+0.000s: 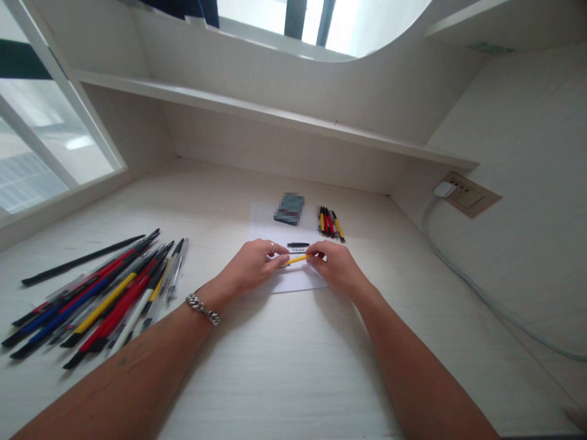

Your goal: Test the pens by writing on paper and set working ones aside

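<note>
Yellow pen body (297, 259) lies across the space between our two hands, over a sheet of white paper (293, 282). We cannot tell if it touches the paper. Our left hand (252, 266) is closed narrow and holds one end, and our right hand (337, 269) pinches the other end in the same way. We wear a silver chain bracelet (202, 308) on the left wrist and a ring (272, 246) on one left finger. Just above the yellow piece, a short black pen part (298, 244) lies on the paper, and further up is a dark object (291, 209), too blurred to name. To the right of the paper lies a small group of red, black and yellow pens (331, 224). On the left side of the pale desk (238, 379) is a big loose pile of pens (96, 299). A white plug (444, 189) sits in a wall socket (468, 195).
</note>
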`<action>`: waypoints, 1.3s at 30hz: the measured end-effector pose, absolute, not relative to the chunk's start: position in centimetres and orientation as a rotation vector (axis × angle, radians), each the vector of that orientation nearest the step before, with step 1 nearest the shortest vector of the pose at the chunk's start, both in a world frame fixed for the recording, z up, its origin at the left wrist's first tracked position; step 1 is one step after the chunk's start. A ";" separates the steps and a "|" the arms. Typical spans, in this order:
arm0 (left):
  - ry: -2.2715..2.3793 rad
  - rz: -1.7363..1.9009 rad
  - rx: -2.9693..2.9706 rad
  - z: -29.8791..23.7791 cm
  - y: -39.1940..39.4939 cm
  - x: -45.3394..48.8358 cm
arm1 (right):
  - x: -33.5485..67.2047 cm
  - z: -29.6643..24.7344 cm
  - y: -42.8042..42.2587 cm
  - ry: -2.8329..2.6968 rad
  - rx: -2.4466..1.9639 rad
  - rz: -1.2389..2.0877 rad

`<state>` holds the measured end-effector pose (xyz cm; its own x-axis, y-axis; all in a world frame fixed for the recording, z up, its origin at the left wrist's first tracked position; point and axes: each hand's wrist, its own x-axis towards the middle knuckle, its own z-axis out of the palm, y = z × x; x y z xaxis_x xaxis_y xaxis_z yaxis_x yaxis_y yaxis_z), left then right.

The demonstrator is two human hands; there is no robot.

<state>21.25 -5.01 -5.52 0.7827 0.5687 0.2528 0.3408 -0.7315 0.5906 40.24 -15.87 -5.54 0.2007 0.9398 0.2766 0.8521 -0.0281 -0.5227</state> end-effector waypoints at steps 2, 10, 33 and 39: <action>0.587 0.521 2.435 -5.4 -5.2 21.3 | 39.7 -5.3 -15.9 -1.638 -1.785 0.174; 0.652 0.672 2.237 -5.7 -4.8 21.2 | 39.0 -6.0 -15.3 -1.532 -1.772 0.128; 0.662 0.626 2.378 -5.8 -4.6 20.9 | 38.6 -5.0 -15.7 -1.407 -1.647 0.058; 0.680 0.591 2.397 -5.8 -4.7 21.0 | 37.9 -4.9 -15.7 -1.502 -1.624 0.054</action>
<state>21.03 -4.69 -5.76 0.7730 0.5828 0.2508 0.3297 -0.7067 0.6259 37.94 -15.72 -4.90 0.2621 0.8161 0.5150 0.7773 0.1378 -0.6139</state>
